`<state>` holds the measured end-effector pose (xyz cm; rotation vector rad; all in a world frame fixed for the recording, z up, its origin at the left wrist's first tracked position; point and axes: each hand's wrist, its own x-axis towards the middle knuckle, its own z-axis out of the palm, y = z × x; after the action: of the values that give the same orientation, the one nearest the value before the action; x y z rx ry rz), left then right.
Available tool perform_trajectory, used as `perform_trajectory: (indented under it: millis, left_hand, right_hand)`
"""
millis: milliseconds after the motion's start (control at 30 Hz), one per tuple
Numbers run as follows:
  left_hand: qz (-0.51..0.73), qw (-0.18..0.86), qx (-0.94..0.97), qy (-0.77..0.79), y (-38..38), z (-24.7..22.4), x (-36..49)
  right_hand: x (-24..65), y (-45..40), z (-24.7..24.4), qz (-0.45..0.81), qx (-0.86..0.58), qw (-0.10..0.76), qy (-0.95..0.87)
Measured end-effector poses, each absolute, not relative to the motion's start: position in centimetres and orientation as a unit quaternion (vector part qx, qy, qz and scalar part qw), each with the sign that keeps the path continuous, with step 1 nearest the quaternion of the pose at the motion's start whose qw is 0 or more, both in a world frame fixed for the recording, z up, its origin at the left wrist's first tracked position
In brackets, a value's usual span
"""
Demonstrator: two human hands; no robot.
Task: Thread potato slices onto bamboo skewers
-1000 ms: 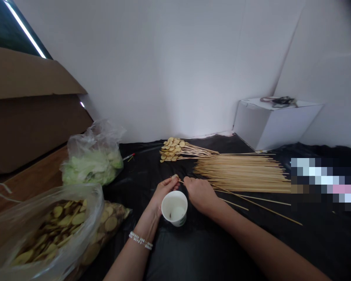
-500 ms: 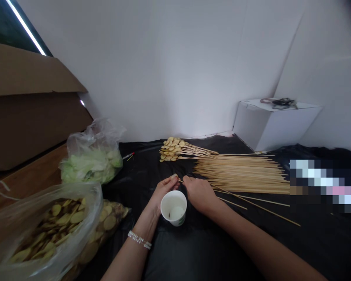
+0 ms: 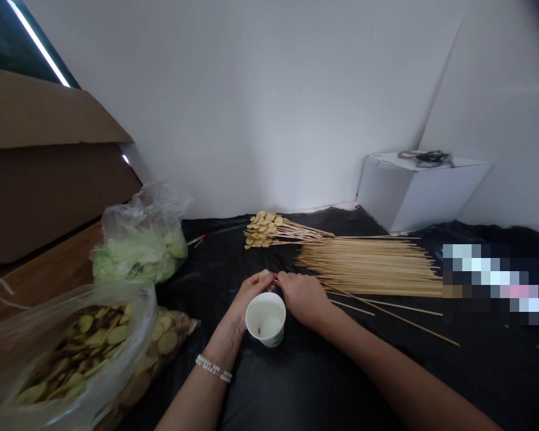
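My left hand [image 3: 248, 296] pinches a pale, potato-like slice [image 3: 264, 275] between thumb and fingers, just beyond the paper cup. Close beside it, my right hand [image 3: 304, 299] is closed round a thin wooden skewer [image 3: 354, 307]. The skewer's front end points at the slice, and its tail sticks out to the right of my palm. Fingers partly hide where tip and slice meet. Below my hands stands a white paper cup [image 3: 266, 317] holding what looks like clear liquid with a small dark speck.
Loose skewers [image 3: 368, 266] lie in a wide row at right. Behind them rest skewers with threaded slices [image 3: 264, 228]. On the left are an open bag of slices [image 3: 99, 335] and a bag of pale green pieces [image 3: 139, 254]. A white box [image 3: 424, 188] stands back right.
My right hand has come slightly closer to my left, and the held skewer's tail has shifted left with it. The rest of the scene looks nearly the same.
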<state>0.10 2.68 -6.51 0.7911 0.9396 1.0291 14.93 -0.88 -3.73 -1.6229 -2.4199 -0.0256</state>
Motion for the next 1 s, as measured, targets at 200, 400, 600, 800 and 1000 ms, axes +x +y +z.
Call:
perform_trajectory:
  millis: [200,400,600,800,1000]
  left_hand:
    - [0.467,0.691,0.361,0.418,2.9,-6.7,0.0]
    - [0.509,0.681,0.323,0.416,2.9,-6.4,0.1]
    - [0.522,0.687,0.286,0.417,2.9,-6.0,0.2]
    - [0.516,0.738,0.218,0.377,2.9,-5.6,-0.2]
    - [0.563,0.769,0.15,0.263,2.6,-4.5,-2.1]
  right_hand:
    - [15.0,-0.8,-3.8,-0.012,-0.549,0.121,-0.827]
    - [14.9,-0.9,-3.6,-0.02,-0.558,0.13,-0.819]
    - [15.0,-1.0,-3.4,-0.023,-0.556,0.134,-0.82]
    - [15.2,-0.8,-3.6,-0.036,-0.566,0.161,-0.808]
    - [15.3,-0.7,-3.6,-0.05,-0.571,0.182,-0.799]
